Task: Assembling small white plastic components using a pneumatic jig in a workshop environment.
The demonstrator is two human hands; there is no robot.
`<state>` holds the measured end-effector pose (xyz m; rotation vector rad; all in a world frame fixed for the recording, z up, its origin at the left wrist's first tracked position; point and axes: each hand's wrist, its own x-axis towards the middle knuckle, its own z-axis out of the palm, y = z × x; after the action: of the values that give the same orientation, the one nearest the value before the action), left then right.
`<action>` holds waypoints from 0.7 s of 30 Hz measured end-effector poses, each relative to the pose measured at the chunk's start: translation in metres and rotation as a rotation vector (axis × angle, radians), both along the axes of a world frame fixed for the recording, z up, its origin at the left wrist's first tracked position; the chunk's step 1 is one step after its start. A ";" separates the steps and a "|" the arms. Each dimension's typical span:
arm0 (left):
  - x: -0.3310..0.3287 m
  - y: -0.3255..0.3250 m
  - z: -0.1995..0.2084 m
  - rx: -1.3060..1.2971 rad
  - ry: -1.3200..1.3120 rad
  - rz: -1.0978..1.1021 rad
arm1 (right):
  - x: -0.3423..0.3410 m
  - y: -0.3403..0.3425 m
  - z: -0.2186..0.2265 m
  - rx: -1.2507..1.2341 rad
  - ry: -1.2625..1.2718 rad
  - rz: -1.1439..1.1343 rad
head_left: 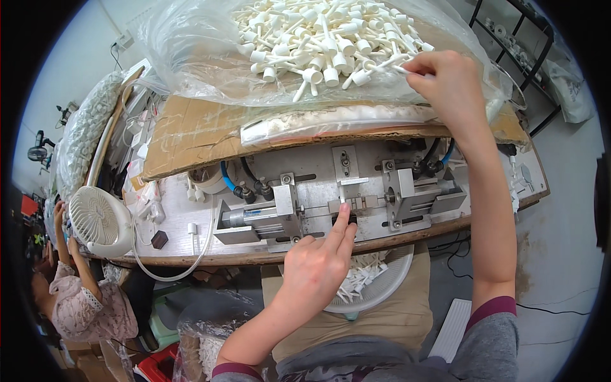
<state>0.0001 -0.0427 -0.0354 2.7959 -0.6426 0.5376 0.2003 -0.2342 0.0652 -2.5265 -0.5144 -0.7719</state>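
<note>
My left hand (318, 264) is over the metal fixture (356, 204) at the middle of the bench. Its index finger is stretched out, the tip resting at a small white plastic stem (342, 193) standing in the fixture. The other fingers are partly bent, and the thumb is hidden. My right hand (449, 83) reaches to the right edge of a heap of white plastic caps with stems (331, 44). Thumb and fingertips are pinched on the stem of a white cap (400, 69); the fingers cover part of it.
The heap lies on clear plastic sheeting (191, 70) over cardboard (191, 130). Metal cylinders (254, 216) with hoses flank the fixture. A basket (401, 270) of white pieces sits at my lap. A white fan (100, 219) stands left; beyond it a person (79, 305) works. A black rack (531, 70) stands far right.
</note>
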 end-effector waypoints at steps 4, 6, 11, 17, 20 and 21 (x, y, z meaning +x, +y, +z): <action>0.002 0.004 0.020 -0.358 0.128 -0.036 | -0.032 -0.021 -0.001 0.295 0.158 0.229; 0.004 0.006 0.028 -0.658 0.149 -0.027 | -0.050 -0.022 -0.007 0.336 0.131 0.311; 0.010 0.007 0.047 -1.349 0.471 -0.082 | -0.105 -0.011 -0.025 0.166 0.180 0.775; -0.001 0.019 0.042 -1.377 0.627 -0.171 | -0.125 -0.011 -0.040 0.078 0.000 0.832; -0.009 0.019 0.033 -1.136 0.315 -0.047 | -0.127 -0.019 -0.043 0.191 -0.039 0.622; -0.010 0.019 0.029 -1.005 0.205 -0.031 | -0.130 -0.020 -0.042 0.252 -0.023 0.542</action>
<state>-0.0103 -0.0235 -0.0068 1.8493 -0.2481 0.3972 0.0705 -0.2545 0.0236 -2.0090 -0.9871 -0.6106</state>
